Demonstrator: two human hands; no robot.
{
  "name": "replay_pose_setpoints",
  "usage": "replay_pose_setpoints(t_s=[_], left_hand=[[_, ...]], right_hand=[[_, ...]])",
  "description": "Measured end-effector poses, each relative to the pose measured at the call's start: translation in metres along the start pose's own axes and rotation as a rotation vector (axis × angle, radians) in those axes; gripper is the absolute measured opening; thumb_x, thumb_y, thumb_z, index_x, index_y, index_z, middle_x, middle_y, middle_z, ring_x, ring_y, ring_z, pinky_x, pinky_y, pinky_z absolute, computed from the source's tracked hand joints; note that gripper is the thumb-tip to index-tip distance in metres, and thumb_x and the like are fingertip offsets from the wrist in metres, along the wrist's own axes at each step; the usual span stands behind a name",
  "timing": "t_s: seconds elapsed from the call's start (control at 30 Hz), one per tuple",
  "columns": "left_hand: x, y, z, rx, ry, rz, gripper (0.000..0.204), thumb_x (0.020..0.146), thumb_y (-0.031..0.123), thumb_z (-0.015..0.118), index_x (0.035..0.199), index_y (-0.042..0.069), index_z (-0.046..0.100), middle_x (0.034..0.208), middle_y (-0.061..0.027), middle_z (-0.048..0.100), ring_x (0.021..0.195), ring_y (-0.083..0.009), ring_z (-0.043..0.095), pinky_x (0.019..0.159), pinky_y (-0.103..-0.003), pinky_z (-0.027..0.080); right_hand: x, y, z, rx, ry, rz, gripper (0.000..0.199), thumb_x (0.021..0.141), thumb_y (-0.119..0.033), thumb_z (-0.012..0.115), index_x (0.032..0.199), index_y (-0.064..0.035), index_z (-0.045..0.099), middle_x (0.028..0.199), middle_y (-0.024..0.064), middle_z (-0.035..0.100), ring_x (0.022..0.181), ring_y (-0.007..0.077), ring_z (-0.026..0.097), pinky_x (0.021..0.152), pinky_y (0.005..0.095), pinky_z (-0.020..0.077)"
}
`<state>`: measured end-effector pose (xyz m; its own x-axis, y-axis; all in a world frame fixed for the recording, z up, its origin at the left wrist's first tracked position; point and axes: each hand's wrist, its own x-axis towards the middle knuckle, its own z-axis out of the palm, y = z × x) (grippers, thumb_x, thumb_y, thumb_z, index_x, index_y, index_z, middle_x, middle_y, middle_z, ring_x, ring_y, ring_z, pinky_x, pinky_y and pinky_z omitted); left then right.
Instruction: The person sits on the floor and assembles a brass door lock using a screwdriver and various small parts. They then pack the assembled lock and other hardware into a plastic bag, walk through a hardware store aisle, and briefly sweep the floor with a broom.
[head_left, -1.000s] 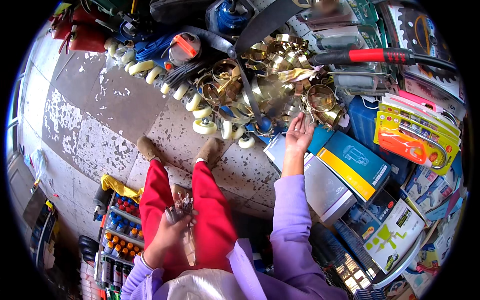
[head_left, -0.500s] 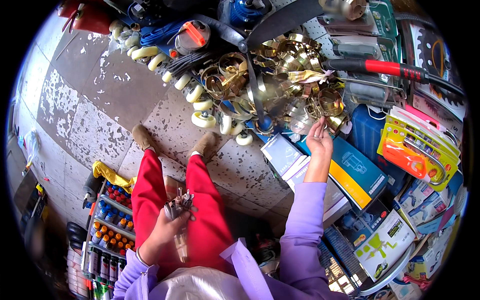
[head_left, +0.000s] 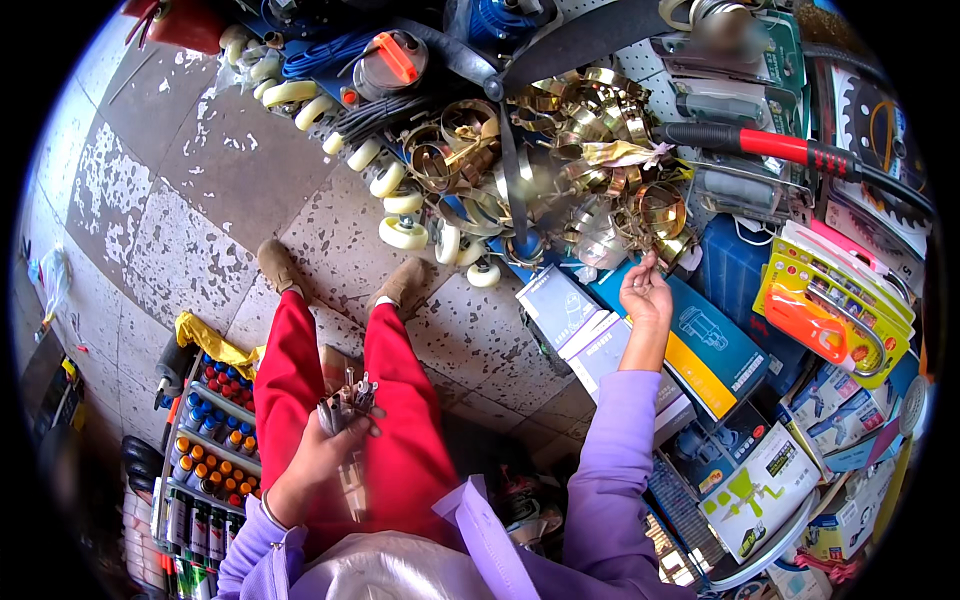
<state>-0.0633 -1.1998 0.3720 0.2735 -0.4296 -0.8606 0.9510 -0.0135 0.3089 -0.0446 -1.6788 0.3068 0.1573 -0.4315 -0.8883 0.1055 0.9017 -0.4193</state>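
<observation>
Over my lap, my left hand (head_left: 330, 450) is closed around a bunch of small metal parts (head_left: 350, 397), with a clear plastic strip hanging below it. Their exact kind is too small to tell. Out to the right, my right hand (head_left: 646, 295) is palm up above a teal and yellow box (head_left: 705, 335). Its fingers are curled, the tips at the near edge of a heap of brass-coloured hose clamps (head_left: 600, 115). Whether something small sits between those fingertips cannot be made out. A larger round clamp (head_left: 662, 208) lies just beyond them.
Cream caster wheels (head_left: 403, 233) line the heap's left edge. A dark fan blade (head_left: 580, 40) and a red-and-black handled tool (head_left: 770, 143) stretch across the goods. A rack of spray cans and bottles (head_left: 215, 440) stands at my left. Boxes (head_left: 765, 490) crowd the right.
My right hand has drawn slightly back toward me from the clamps, its fingers more curled. My left hand has turned a little, still holding the metal parts. The view has shifted slightly.
</observation>
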Motion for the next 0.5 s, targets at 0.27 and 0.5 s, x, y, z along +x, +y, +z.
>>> replay_pose_setpoints(t_s=[0.27, 0.5], left_hand=[[0.0, -0.002, -0.002, 0.024, -0.029, 0.035, 0.022, 0.083, 0.001, 0.05, 0.105, -0.001, 0.05, 0.089, -0.0056, 0.06, 0.074, -0.0107, 0.056, 0.066, -0.023, 0.044], [-0.006, 0.005, 0.001, -0.025, -0.05, -0.018, 0.029, 0.081, -0.005, 0.045, 0.109, -0.001, 0.047, 0.099, -0.0089, 0.06, 0.083, -0.013, 0.059, 0.067, -0.024, 0.046]], right_hand=[[0.002, 0.015, 0.006, -0.002, 0.022, -0.016, 0.018, 0.089, -0.012, 0.042, 0.092, -0.0005, 0.056, 0.08, 0.0043, 0.061, 0.071, 0.0119, 0.058, 0.062, 0.0257, 0.0493], [0.016, 0.025, -0.007, 0.062, 0.027, -0.03, 0.022, 0.091, -0.017, 0.04, 0.096, -0.0011, 0.055, 0.092, 0.0056, 0.062, 0.081, 0.0145, 0.06, 0.066, 0.029, 0.0506]])
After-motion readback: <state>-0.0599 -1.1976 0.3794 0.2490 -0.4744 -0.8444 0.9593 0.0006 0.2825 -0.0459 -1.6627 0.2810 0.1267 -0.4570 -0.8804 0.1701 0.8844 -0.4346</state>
